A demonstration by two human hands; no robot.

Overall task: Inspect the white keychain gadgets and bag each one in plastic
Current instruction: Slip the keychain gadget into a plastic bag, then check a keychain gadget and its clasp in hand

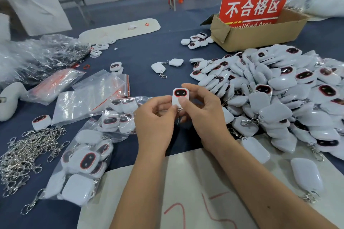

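Observation:
A white keychain gadget [179, 96] with a dark red-rimmed face is held upright above the blue table, face toward me. My left hand [154, 121] pinches its lower left edge. My right hand [201, 109] grips its right side, thumb on the front; its chain hangs hidden behind my fingers. A big heap of loose gadgets [279, 95] lies to the right. Bagged gadgets [87, 160] lie at lower left, and empty red-zip plastic bags [93, 96] sit left of my hands.
A cardboard box [260, 31] with a red sign [255, 5] stands at the back right. Loose metal chains [24, 158] pile at far left. Crumpled plastic bags [42, 55] lie at the back left. A white sheet [186, 191] covers the table's near edge.

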